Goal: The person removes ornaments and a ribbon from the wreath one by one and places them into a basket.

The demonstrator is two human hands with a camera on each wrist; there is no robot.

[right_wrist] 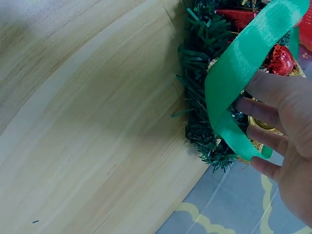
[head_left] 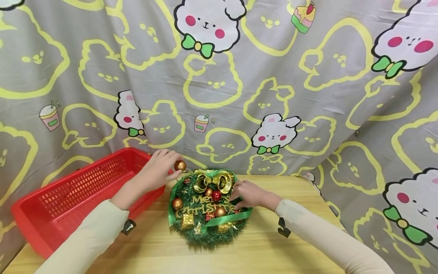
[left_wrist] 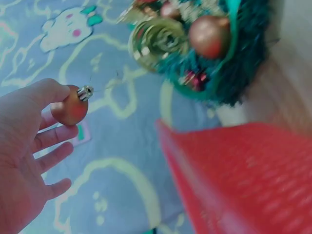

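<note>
My left hand [head_left: 155, 171] pinches a copper-gold Christmas ball [left_wrist: 71, 109] by thumb and fingertips, its silver cap showing in the left wrist view. The hand is raised between the basket and the far left edge of a green tinsel wreath [head_left: 212, 238]. Gold bells [head_left: 224, 183], shiny balls, small gift boxes and gold "Merry Christmas" lettering decorate the wreath, which lies on the table. At its right side is my right hand [head_left: 251, 194], fingers loosely extended among the tinsel, right by a green ribbon [right_wrist: 231, 68].
A long red plastic basket [head_left: 76, 184] with perforated walls stands at the left of the wooden table [head_left: 284, 251]. Behind the table hangs a grey curtain [head_left: 226, 114] with cartoon prints, and it continues along the right side.
</note>
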